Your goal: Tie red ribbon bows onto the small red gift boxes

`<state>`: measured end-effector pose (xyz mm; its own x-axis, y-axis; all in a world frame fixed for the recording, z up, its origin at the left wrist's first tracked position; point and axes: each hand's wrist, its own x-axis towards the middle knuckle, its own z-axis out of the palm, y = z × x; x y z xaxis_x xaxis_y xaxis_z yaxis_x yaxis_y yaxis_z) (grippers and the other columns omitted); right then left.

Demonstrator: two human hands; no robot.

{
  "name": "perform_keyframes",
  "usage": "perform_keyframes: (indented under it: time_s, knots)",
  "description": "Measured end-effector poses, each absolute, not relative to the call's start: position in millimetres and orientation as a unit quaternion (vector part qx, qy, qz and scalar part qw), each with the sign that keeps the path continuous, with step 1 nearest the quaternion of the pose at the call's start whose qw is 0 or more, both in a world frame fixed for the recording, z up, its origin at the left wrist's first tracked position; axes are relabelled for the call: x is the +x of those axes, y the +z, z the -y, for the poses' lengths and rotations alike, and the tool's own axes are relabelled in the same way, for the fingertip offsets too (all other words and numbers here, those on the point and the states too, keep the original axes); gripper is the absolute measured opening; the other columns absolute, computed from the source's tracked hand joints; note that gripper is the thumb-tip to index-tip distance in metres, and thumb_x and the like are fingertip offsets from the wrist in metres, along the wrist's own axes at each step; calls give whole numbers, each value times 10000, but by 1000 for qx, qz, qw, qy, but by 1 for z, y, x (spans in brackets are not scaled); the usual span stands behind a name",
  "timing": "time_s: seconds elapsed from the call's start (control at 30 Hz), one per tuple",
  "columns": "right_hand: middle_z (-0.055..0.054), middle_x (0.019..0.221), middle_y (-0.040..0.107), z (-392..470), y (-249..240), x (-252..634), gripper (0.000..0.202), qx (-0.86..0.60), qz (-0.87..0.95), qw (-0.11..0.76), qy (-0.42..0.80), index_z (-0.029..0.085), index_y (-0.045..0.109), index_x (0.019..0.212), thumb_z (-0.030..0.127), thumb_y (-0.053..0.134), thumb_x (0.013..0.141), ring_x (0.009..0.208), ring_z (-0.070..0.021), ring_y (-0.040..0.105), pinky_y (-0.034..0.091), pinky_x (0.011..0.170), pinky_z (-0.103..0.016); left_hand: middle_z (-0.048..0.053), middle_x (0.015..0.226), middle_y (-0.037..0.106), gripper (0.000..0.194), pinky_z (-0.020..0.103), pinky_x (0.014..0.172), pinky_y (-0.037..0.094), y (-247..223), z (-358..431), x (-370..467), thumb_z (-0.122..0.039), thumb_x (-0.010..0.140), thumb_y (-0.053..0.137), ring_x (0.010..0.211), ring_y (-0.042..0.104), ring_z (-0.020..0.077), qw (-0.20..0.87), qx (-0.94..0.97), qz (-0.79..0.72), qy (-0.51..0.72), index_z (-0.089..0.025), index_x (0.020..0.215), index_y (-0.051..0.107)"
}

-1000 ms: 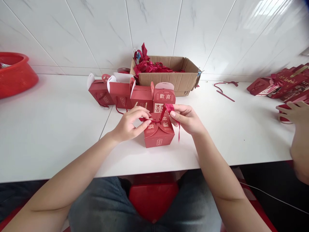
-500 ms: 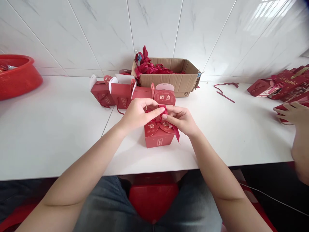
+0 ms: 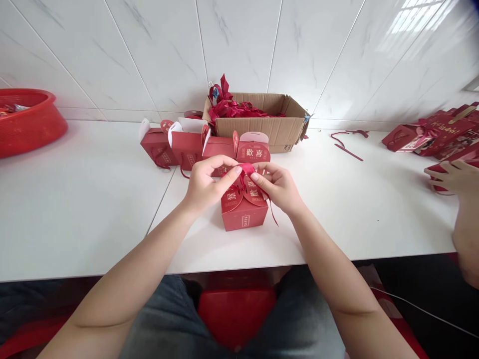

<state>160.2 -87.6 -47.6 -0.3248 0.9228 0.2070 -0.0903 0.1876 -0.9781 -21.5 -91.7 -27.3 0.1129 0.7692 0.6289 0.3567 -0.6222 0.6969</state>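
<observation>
A small red gift box (image 3: 245, 215) with gold characters stands upright on the white table, its curved top flaps folded together. Above its top, a crimson ribbon (image 3: 247, 169) is stretched between my two hands. My left hand (image 3: 211, 179) pinches the ribbon's left part between thumb and fingers. On the other side, my right hand (image 3: 277, 185) pinches the ribbon with thumb and fingertips. One ribbon tail hangs down the box's right side. The knot under my fingers is partly hidden.
Behind stand several open red boxes (image 3: 187, 149) and a cardboard box (image 3: 262, 127) of ribbons. A red basin (image 3: 32, 124) is at the left. Cord pieces (image 3: 348, 151) lie right; beyond them are gift boxes (image 3: 406, 137) and another person's hand (image 3: 452, 175).
My left hand has moved slightly left, and the ribbon between my hands now spans a wider gap. The tail on the right looks narrower, turned edge-on.
</observation>
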Motion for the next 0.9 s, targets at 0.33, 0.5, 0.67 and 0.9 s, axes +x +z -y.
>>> perform_keyframes:
  time_s: [0.33,0.5,0.67,0.9]
  knots:
    - [20,595,548,97,-48,155,302,-378,667,499,403,170,644,766,468,685,791,526,-83,414,338,511,-242,21,806,728,68,234,621,518,-31,99,-16,-222,822,634,713,658,134,103,737,-394,539,-168,794,665]
    - [-18,746,640,94,-45,160,249,-341,657,523,422,171,647,713,399,688,808,698,-113,529,412,662,-261,15,768,723,60,213,594,504,-31,99,-17,-209,807,635,689,651,124,91,734,-399,542,-164,776,661]
    - [0,739,655,93,-48,161,239,-330,644,488,488,188,708,899,379,748,760,662,-102,540,437,651,-253,28,801,734,84,238,628,526,-31,100,-17,-245,804,632,717,664,145,133,719,-425,534,-173,779,667]
    - [1,658,641,90,-49,164,360,-359,601,471,537,183,710,864,484,787,681,596,-118,568,457,545,-252,33,797,727,107,251,681,540,-30,101,-18,-263,812,643,742,668,150,194,702,-420,541,-166,776,666]
